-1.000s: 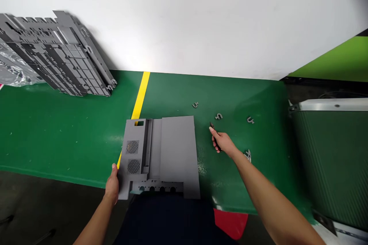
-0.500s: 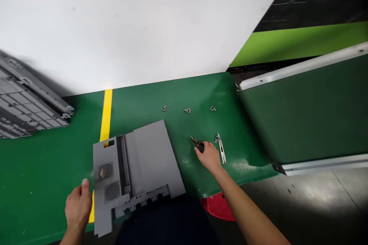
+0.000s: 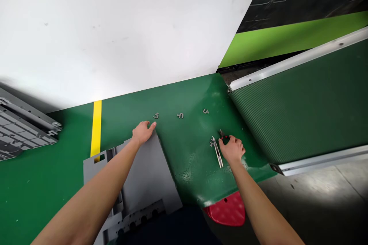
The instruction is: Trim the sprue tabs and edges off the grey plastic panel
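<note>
The step in hand was judged to be one of handling tools and small parts: by the right hand (image 3: 233,148) the black-and-red pliers (image 3: 224,136) were being either laid down or taken up, and which of the two could not be told. The handles were partly covered by its fingers, so whether they were gripped or let go could not be made out. The left hand (image 3: 143,132) was stretched over the far right corner of the grey panel (image 3: 145,172), its thumb spread from its fingers and nothing seen in its grasp; whether the panel was touched was unclear. The panel was placed at the near edge of the green table (image 3: 184,141), partly hidden by the left forearm. Just beyond the left fingertips the nearest hooked clip (image 3: 155,116) was seen, with a middle clip (image 3: 180,116) and a right-hand clip (image 3: 206,111) set apart in a row. Beside the pliers a slim silver tool (image 3: 217,153) was laid, a small grey piece (image 3: 212,142) close to its tip. Were a clip to be lifted, a light fingertip pinch would be called for, in all likelihood. No brand, label or writing could be read anywhere.
</note>
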Demonstrator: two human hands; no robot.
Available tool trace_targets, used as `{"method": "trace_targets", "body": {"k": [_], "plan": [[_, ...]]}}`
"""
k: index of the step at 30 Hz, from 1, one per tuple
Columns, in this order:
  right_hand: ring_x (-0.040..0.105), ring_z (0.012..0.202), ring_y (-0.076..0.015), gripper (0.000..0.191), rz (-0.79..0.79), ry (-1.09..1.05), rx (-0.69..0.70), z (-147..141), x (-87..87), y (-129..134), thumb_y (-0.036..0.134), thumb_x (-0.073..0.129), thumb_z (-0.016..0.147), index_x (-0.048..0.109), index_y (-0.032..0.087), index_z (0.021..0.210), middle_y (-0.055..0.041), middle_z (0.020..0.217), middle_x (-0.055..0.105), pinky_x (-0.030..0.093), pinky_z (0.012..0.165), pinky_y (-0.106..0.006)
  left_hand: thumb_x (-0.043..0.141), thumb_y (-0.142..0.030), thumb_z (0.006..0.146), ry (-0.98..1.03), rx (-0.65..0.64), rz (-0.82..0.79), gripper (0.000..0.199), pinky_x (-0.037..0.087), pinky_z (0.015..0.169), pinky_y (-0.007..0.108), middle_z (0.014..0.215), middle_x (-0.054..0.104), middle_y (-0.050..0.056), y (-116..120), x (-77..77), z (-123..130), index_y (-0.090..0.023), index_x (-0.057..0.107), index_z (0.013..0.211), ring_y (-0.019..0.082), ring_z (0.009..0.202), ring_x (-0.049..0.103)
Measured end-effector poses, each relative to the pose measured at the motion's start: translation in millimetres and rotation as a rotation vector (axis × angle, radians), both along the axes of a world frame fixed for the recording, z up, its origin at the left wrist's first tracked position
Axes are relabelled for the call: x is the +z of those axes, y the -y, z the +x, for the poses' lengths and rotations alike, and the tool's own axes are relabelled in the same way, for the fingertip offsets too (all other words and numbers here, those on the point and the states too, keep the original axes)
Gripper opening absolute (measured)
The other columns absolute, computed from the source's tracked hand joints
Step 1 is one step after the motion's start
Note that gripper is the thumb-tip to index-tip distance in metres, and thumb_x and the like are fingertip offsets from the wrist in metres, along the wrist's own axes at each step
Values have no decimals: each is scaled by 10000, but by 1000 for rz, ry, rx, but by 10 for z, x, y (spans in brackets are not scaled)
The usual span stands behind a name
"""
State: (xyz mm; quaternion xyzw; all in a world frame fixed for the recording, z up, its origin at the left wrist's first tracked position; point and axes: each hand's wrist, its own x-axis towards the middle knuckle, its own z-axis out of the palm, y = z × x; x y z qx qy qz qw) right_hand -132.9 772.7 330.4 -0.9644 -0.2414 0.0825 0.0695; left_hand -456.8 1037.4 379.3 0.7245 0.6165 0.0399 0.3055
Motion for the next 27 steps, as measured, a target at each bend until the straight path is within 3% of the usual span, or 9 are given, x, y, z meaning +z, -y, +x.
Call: {"method": "trace_targets", "body": {"k": [4, 8, 10, 13, 18, 21, 24, 27], "plan": [[585, 1232, -335, 461, -10, -30, 164, -251, -41, 135, 411, 460, 998, 516, 156, 1378, -191, 1338, 596, 436, 1029, -426, 570, -717, 858, -33, -3, -158, 582, 464, 923, 500, 841, 733, 196, -81, -93, 198, -162, 681, 721, 405, 980, 685], [647, 1103, -315, 376, -77, -107, 230, -451, -125, 229, 246, 485, 958, 535, 119, 1309, -195, 1209, 647, 480, 925, -382, 608, -731, 819, 72, 48, -179, 563, 432, 788, 407, 751, 655, 104, -39, 48, 134, -178, 654, 721, 305, 838, 639], [652, 1100, -332, 350, -103, -118, 206, -483, -143, 246, 187, 446, 950, 537, 97, 1276, -215, 1180, 647, 488, 915, -401, 632, -709, 802, 162, 79, -183, 529, 392, 697, 358, 661, 569, 38, -24, 222, 7, -185, 634, 731, 230, 707, 573], [665, 1100, -346, 305, -129, -160, 190, -478, -126, 254, 170, 429, 948, 565, 93, 1210, -232, 1171, 641, 514, 880, -417, 706, -650, 742, 326, 141, -179, 464, 357, 610, 312, 616, 491, -16, -23, 613, -300, -199, 594, 728, 169, 611, 488], [704, 1069, -336, 270, -138, -295, 150, -383, -108, 229, 230, 487, 958, 616, 91, 1151, -231, 1189, 655, 549, 888, -466, 892, -350, 558, 756, 365, -251, 343, 433, 634, 293, 659, 589, -9, 86, 1482, -971, -187, 645, 732, 170, 678, 544], [708, 1051, -300, 228, -105, -416, 82, -267, -144, 251, 323, 637, 915, 657, 127, 1029, -156, 1089, 709, 564, 919, -491, 851, -298, 636, 867, 313, -237, 240, 460, 679, 300, 680, 603, 11, 292, 1872, -1285, -166, 657, 685, 181, 736, 571], [731, 940, -258, 189, 13, -552, 26, -221, -163, 389, 344, 685, 868, 640, 164, 905, -90, 933, 732, 593, 896, -478, 829, -324, 722, 935, 185, -269, 267, 439, 670, 291, 690, 581, 18, 531, 2016, -1425, -158, 634, 646, 175, 747, 569], [762, 776, -243, 99, 209, -710, -31, -343, -128, 648, 312, 584, 851, 573, 216, 874, -90, 816, 734, 634, 776, -415, 855, -333, 719, 1016, 108, -323, 279, 445, 690, 304, 701, 583, 24, 679, 1994, -1427, -156, 645, 668, 183, 743, 593]]}}
